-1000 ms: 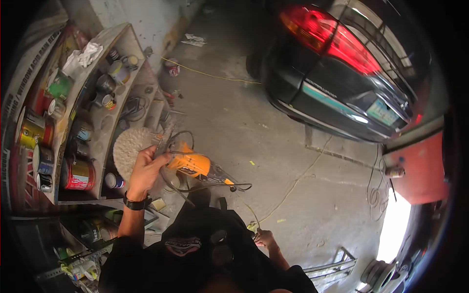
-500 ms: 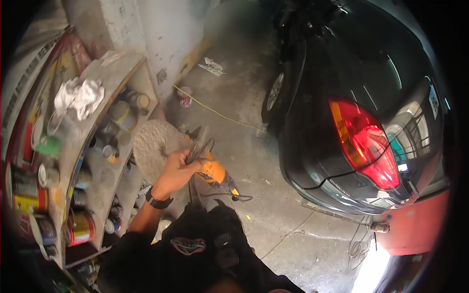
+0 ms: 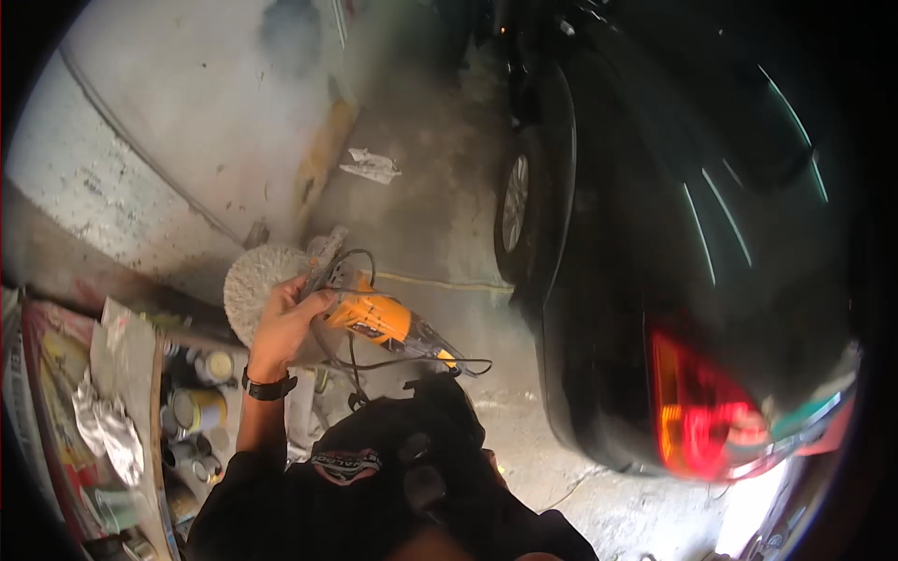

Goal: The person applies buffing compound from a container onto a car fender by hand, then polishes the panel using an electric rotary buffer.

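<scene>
My left hand [image 3: 286, 323], with a dark band on the wrist, is closed around the handle of an orange polisher [image 3: 379, 316]. The tool hangs in front of my black shirt, its body pointing down to the right. On its left end is a round, fluffy, off-white pad [image 3: 254, 288], just beyond my fingers. A dark power cord [image 3: 426, 361] loops around the tool's rear end and below my hand. My right hand does not show.
A dark car [image 3: 608, 280] with a red tail light [image 3: 702, 411] stands to the right. At lower left is a shelf [image 3: 140, 374] with cans and a crumpled cloth [image 3: 108, 430]. A white wall [image 3: 187, 122] rises at left. Paper [image 3: 372, 165] and a yellow cord [image 3: 440, 282] lie on the floor.
My view has moved forward along the car. The shelf has shifted down and left, and more wall shows. The polisher stays in my left hand, its pad a little further left in view.
</scene>
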`<state>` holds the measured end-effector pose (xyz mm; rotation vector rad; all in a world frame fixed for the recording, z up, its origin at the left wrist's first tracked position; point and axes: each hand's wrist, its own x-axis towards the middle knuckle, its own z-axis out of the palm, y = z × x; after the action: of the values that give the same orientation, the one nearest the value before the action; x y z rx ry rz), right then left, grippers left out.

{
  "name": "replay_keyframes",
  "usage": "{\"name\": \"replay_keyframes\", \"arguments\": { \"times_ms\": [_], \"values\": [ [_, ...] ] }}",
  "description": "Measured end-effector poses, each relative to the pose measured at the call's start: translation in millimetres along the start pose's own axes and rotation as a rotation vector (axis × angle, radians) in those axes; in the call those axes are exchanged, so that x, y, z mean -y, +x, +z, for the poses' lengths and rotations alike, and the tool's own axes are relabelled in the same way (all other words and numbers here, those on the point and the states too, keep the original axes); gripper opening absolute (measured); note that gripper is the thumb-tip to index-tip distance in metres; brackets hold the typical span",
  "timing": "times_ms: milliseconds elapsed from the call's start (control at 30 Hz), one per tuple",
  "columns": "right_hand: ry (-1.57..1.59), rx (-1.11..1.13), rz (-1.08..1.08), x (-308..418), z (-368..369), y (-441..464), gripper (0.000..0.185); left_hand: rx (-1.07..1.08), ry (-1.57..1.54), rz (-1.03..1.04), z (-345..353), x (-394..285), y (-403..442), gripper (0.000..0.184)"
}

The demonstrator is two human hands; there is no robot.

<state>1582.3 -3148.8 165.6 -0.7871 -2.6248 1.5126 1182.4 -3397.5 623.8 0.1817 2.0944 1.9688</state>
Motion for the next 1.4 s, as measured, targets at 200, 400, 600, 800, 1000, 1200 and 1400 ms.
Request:
{"name": "replay_keyframes", "arguments": {
  "times_ms": [200, 400, 600, 800, 1000, 1200, 1400],
  "values": [
    [-0.079, 0.141, 0.066, 58.3, -23.6, 154.6, 0.026, -0.086, -0.008, -0.008, -12.1, -54.8, 127.0, 0.014],
    [-0.103, 0.188, 0.076, 93.1, -26.8, 310.0, 0.027, -0.130, 0.067, -0.029, -9.8, -48.3, 283.0, 0.015],
    [-0.145, 0.183, 0.090, 150.6, 1.4, 525.9, 0.029, 0.013, 0.119, -0.076, -6.2, -33.2, 486.7, 0.018],
    [-0.163, 0.191, 0.096, 216.7, -18.0, 710.7, 0.030, 0.115, 0.091, -0.046, 31.0, -50.7, 672.7, 0.026],
    [-0.124, 0.142, 0.076, 280.4, -25.5, 857.8, 0.031, 0.137, 0.189, -0.043, 28.5, -98.8, 833.3, 0.026],
    [-0.053, 0.123, -0.024, 320.1, -20.6, 1019.3, 0.033, 0.141, 0.229, -0.045, 49.9, -118.0, 1007.4, 0.024],
    [-0.120, 0.217, -0.074, 363.6, -29.1, 1172.8, 0.032, 0.138, 0.264, -0.043, 61.6, -145.1, 1147.6, 0.019]
  ]
}}
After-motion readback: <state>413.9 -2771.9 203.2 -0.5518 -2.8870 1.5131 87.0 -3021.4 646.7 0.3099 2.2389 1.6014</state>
